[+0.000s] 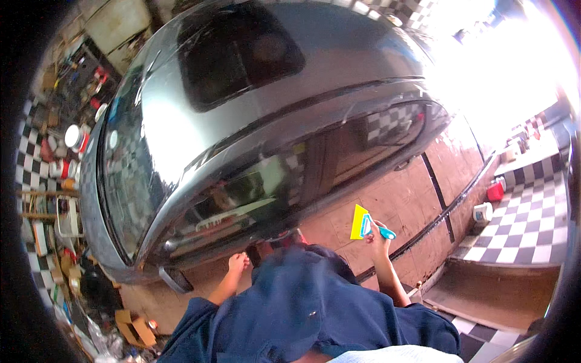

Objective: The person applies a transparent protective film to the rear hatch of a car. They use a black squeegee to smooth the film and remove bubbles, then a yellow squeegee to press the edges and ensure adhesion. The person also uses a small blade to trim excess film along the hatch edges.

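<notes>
In my right hand (378, 241) is a squeegee with a flat yellow blade (358, 221) and a teal handle; my fingers are closed round the handle, and the blade points left toward the car. My left hand (239, 261) hangs low beside the car's side, its fingers curled in, with nothing visible in them. A dark grey car (339, 54) fills the space in front of me. Its side windows (266, 187) are dark and mirror the checkered walls. The side mirror (175, 279) sticks out to the left of my left hand.
Along the left wall lie buckets (74, 138), a white chair (68, 219) and an open cardboard box (134, 328). To the right are a black-edged floor channel (451, 209), a white bucket (482, 213), a red container (495, 192) and a checkered tiled ledge (520, 227).
</notes>
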`<state>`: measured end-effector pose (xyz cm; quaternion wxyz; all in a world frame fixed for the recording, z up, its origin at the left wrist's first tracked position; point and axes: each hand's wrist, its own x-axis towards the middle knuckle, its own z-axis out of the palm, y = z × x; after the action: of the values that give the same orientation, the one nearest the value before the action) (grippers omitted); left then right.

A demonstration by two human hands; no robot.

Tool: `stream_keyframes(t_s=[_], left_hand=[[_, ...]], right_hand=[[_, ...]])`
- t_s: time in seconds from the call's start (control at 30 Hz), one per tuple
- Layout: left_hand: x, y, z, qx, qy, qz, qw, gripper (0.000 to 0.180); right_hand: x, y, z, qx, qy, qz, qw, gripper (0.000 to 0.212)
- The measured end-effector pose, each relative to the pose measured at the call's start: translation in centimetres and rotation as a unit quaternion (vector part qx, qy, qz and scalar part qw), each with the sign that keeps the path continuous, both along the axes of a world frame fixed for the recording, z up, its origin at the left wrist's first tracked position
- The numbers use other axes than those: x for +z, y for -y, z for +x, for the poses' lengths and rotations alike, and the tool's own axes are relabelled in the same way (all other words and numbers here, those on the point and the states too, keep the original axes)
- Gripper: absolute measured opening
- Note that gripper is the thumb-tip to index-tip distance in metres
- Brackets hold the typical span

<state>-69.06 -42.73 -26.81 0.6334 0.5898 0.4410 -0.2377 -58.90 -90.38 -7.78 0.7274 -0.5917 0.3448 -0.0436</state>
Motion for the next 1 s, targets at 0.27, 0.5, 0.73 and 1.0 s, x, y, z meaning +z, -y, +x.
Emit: stream_keyframes(t_s=[0.27, 0.5, 0.73, 1.0], left_hand=[[-1.0, 0.2, -1.9, 0.031, 0.004, 0.001, 0.999, 0.024], [-1.7, 0.2, -4.2, 0.057, -0.039, -0.002, 0.998, 0.024], [-0.9, 0.2, -5.1, 0.085, -0.016, -0.023, 0.996, 0.021], [-0.4, 0.9, -4.7, 0.11, 0.009, -0.01, 0.994, 0.024]], right_hand=[[1.4, -1.7, 1.8, 0.034, -0.004, -0.013, 0.999, 0.032], [1.5, -2.2, 3.0, 0.075, 0.007, 0.014, 0.997, 0.028], [1.8, -2.9, 3.3, 0.082, 0.012, -0.006, 0.997, 0.034], [2.7, -3.9, 4.1, 0.093, -0.01, -0.047, 0.995, 0.033]])
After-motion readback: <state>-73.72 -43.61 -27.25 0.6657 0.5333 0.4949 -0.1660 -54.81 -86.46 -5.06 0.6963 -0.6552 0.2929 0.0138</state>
